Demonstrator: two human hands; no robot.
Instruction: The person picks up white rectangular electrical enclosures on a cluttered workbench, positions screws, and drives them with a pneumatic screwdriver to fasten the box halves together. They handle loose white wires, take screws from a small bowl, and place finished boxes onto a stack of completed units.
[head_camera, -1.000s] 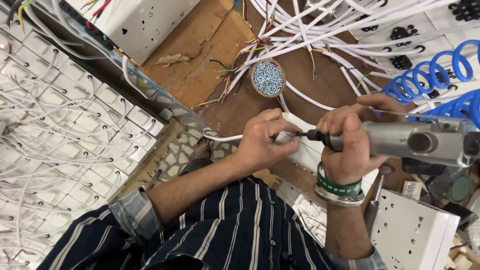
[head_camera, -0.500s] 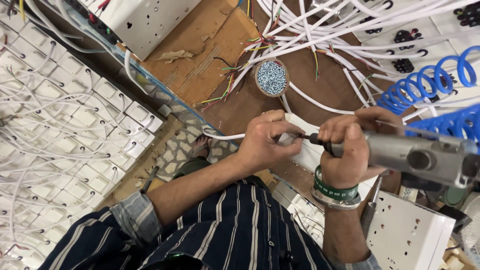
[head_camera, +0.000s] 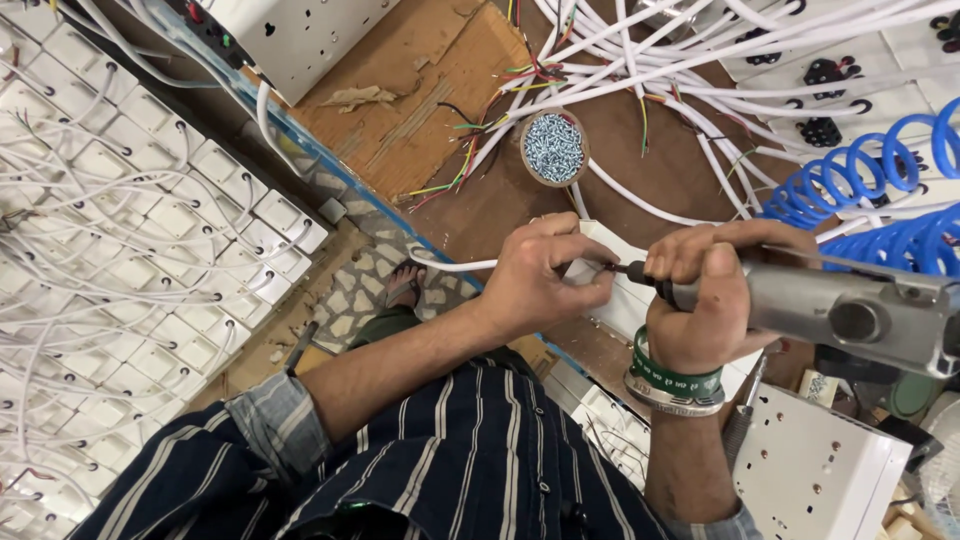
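My left hand pinches at the tip of a grey air screwdriver, its fingers closed on a white switch box that lies on the wooden bench. My right hand grips the front of the screwdriver's body, and the bit points left into the box. A green band is on that wrist. A white cable runs out to the left from under my left hand. A round lid full of small screws sits just above my hands.
A blue coiled air hose leads to the tool from the right. Many white cables with coloured wire ends spread over the bench. Rows of white boxes lie on the floor at left. Another white box stands at lower right.
Both hands stay on the box and the tool. The view has shifted a little, and the screwdriver sits slightly lower in the picture.
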